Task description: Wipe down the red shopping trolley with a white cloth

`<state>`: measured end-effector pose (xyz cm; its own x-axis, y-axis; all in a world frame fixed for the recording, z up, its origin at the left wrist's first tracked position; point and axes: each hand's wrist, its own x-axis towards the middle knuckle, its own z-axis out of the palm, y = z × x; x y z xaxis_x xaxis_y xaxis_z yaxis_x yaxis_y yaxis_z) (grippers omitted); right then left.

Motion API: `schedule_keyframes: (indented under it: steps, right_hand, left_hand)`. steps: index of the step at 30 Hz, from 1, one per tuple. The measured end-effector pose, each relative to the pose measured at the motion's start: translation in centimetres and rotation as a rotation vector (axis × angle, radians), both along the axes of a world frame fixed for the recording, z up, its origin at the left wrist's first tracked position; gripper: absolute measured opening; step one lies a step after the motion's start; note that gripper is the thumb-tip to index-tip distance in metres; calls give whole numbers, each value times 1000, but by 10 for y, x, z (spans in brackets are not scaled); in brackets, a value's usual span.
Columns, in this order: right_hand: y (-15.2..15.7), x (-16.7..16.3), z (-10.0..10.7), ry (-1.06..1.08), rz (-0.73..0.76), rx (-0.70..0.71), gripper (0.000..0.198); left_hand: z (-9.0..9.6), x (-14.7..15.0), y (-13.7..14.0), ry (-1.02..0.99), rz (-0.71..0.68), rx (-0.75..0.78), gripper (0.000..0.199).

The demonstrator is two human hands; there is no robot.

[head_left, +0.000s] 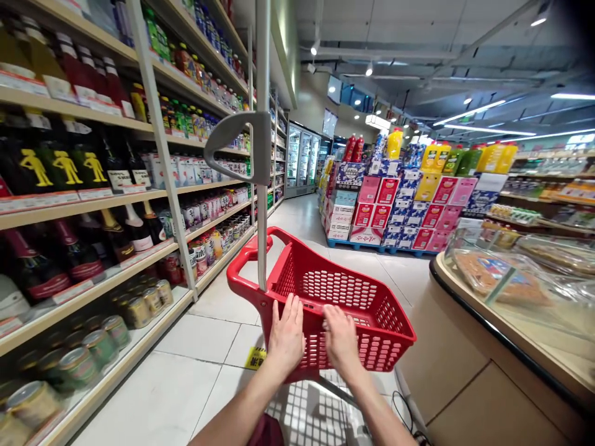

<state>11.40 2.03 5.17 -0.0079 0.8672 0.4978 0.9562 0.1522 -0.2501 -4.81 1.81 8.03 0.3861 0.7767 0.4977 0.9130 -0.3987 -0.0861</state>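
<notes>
In the head view a red plastic shopping cart [390, 347] stands turned sideways in front of me, with a perforated basket. From its left end rises a tall grey pole [263, 235] that carries a grey looped bracket [260, 148]. My left hand [287, 331] lies against the near rim of the basket, its fingers stretched forward and slightly apart. Beside it, my right hand [341, 334] is at the same rim with its fingers bent over the edge; the fingertips are partly hidden.
Shelves [93, 275] of bottles and cans line the left side. Stacked drink cartons [409, 204] stand on blue pallets ahead. A rounded display counter [469, 347] with packaged food is close on the right. A yellow floor sticker [255, 357] lies beside the cart. Glass-door coolers [302, 155] are farther back.
</notes>
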Motion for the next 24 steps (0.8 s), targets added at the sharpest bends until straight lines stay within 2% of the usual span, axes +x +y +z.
schedule_keyframes:
  steps: [2, 5, 6, 9, 11, 14, 16, 19, 22, 24]
  right_hand:
    - [-1, -18, 3, -37, 112, 34, 54]
    - [-3, -11, 1, -44, 66, 9, 50]
    - [-3, -3, -1, -41, 19, -5, 48]
    - [0, 6, -7, -19, -67, 4, 46]
    - [3, -14, -7, 4, -5, 52, 47]
    - [6, -70, 5, 52, 171, 168, 51]
    - [8, -105, 27, 36, 334, 273, 53]
    - [20, -130, 90, -27, 485, 484, 49]
    - [43, -132, 165, -92, 422, 629, 46]
    - [57, -128, 193, -157, 416, 678, 47]
  left_hand:
    - [1, -3, -2, -7, -42, -3, 58]
    - [13, -24, -4, -38, -114, 61, 55]
    - [19, -35, -3, -75, -78, 106, 55]
    - [36, -67, 5, -209, 169, 180, 58]
    - [40, -82, 12, -221, 236, 140, 60]
    - [34, -89, 19, -188, 174, 96, 64]
    - [29, -90, 19, -187, 143, 100, 66]
    - [27, -94, 17, -184, 101, 95, 68]
    - [30, -100, 16, -169, 63, 64, 69]
    - [33, -102, 15, -164, 48, 45, 70]
